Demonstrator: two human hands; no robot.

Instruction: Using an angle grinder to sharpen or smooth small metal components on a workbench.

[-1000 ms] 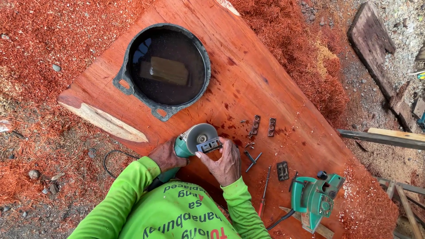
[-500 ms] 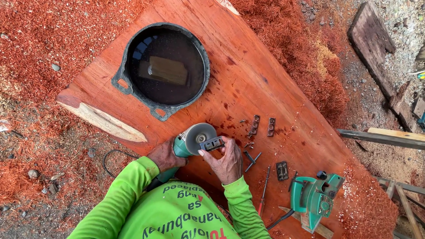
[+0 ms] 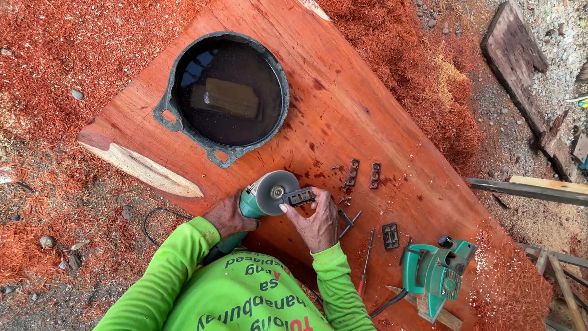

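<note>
Since a second ago, almost nothing has shifted: both hands stay on the grinder, and my right fingers have only nudged the small dark block a little along the disc.

From the head camera, my left hand [image 3: 228,216] wraps closed around the green angle grinder [image 3: 254,202], pinning its body against the red wooden counter [image 3: 343,104]. My right hand [image 3: 318,224] pinches a small, ridged black metal piece [image 3: 300,197] at the rim of the grey, dull disc [image 3: 275,191]. I judge this a fitting step at the disc; next it needs a steady grip and fine alignment.

Just beyond my right fingers lie two slotted dark plates [image 3: 362,175] and loose screws. Farther ahead sits a round black rubber basin [image 3: 226,95] of still water. Right of my fingers rests a green power planer [image 3: 438,276], amid coarse red sawdust.
</note>
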